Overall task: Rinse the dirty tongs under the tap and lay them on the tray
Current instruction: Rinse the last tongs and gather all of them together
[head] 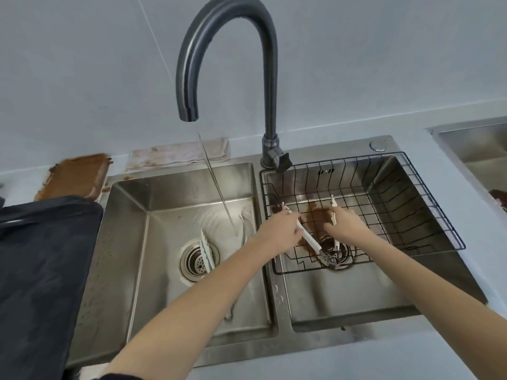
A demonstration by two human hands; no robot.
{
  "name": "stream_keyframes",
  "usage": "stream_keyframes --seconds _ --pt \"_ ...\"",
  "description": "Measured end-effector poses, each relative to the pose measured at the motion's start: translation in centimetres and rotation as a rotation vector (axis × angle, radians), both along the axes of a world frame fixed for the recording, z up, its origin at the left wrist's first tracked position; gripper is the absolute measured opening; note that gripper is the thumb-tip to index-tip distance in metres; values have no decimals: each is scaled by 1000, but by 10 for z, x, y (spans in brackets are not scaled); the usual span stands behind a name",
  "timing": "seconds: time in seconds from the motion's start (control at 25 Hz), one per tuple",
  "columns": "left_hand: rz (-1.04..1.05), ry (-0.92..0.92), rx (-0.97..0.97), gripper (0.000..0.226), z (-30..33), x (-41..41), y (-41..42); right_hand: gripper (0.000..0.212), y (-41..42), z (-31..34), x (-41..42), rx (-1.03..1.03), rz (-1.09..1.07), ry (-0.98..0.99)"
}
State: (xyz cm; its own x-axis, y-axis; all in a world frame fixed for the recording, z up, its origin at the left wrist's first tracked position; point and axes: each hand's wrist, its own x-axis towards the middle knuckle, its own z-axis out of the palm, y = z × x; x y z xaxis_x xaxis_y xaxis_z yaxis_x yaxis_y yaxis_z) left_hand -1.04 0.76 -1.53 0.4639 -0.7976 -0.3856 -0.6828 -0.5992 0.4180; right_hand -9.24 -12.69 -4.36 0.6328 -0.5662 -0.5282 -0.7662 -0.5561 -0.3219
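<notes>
Head view, double sink. I see both hands reaching into the wire basket point(411, 215) that sits in the right basin point(343, 292). The left hand point(279, 231) has its fingers curled round one arm of the white tongs point(310, 238); the right hand point(344, 224) grips the other arm, so the tongs lie spread open in a V, hinge nearest me over the right drain, tips pointing to the far side. Brown residue stains the basket floor between the two hands. The tap point(225, 64) runs a thin stream into the left basin point(153, 270), well apart from the held tongs. A second pair of tongs point(206, 252) lies in the left basin over its drain (wet, partly hidden by the left forearm). At far left lies the dark tray point(41, 270), with a brown-smeared board point(76, 175) and a stained cloth point(178, 154) beyond it.
</notes>
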Motion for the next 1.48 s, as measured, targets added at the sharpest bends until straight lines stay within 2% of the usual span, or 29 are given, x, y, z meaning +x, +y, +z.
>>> stream_keyframes --seconds 0.12,0.32,0.48,0.6,0.84,1.0,1.24,1.36,1.48 --pt "-11 42 51 42 -15 -13 -8 55 -5 -10 -5 33 -72 33" --pt "-9 46 138 41 -28 -27 -14 38 -7 -21 -11 73 -173 -45" --pt "13 64 94 42 -28 -31 -13 30 0 -21 -12 67 -217 -126" --pt "65 128 -22 44 -24 -32 -8 27 3 -16 -13 55 -249 -178" --pt "305 251 -284 38 -5 -30 9 44 24 9 -11 96 -313 -338" --pt "630 435 -472 39 5 -17 36 45 56 25 -5 185 -318 -426" --pt "906 498 -549 49 4 7 85 54 111 35 18 342 -254 -494" --pt "1039 541 -570 35 0 20 108 61 136 37 30 437 -205 -499" --pt "1095 476 -548 25 -5 31 129 64 155 32 47 535 -191 -460"
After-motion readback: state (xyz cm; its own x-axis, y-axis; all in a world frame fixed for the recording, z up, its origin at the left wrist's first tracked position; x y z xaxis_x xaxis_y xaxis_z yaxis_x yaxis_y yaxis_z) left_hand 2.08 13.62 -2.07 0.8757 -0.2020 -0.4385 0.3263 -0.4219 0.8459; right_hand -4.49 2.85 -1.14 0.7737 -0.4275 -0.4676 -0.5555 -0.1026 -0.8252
